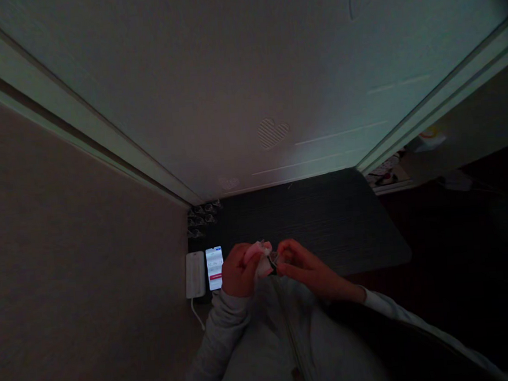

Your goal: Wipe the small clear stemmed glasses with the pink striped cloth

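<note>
Close to my body, my left hand (237, 271) is closed around a small pink-and-white item (261, 255) that looks soft; its exact kind is unclear in the dim light. A narrow black piece shows on its right side. From the right, my right hand (300, 267) reaches in with thumb and fingers pinched at the item's edge, where a thin pale or clear bit appears. What exactly those fingertips grip is too small to make out. Both hands are above the near side of a dark table (312, 221).
Left of my left hand lies a lit phone (215, 268), beside a white power strip (195, 275) with a cable. Several small clear-wrapped pieces (201, 213) sit in the table's far left corner. A pale panel with heart shapes (271, 133) rises behind; a wall (88, 254) borders the left.
</note>
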### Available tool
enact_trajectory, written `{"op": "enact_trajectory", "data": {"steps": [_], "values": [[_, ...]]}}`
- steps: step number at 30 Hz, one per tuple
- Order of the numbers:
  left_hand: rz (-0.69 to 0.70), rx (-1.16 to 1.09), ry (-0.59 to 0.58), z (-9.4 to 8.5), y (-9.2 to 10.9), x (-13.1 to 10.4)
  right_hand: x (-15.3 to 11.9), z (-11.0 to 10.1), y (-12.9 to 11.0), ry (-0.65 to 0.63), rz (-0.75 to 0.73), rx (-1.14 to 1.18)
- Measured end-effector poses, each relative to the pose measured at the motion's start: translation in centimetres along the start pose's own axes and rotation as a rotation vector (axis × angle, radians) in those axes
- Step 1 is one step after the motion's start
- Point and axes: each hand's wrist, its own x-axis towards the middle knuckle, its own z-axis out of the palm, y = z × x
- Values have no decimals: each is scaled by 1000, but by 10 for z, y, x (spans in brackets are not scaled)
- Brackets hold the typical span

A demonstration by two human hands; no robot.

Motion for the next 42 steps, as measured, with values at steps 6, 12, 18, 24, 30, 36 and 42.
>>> {"op": "enact_trajectory", "data": {"steps": [6,12,18,24,30,36,42], "values": [[-313,-358,-19,7,2,2,1,2,-1,-4,-35,41],[-414,-770,-94,13,-4,1,2,2,-1,-13,-56,23],[-442,-818,-151,6,-1,0,5,4,2,-40,-49,216],[-392,-864,-181,7,9,0,7,9,7,-126,52,510],[-370,-871,-123,9,11,2,7,11,5,-33,67,577],[-337,-877,-75,9,16,3,5,8,7,4,17,522],[-281,-866,-110,8,15,0,4,3,5,-45,-17,448]]}}
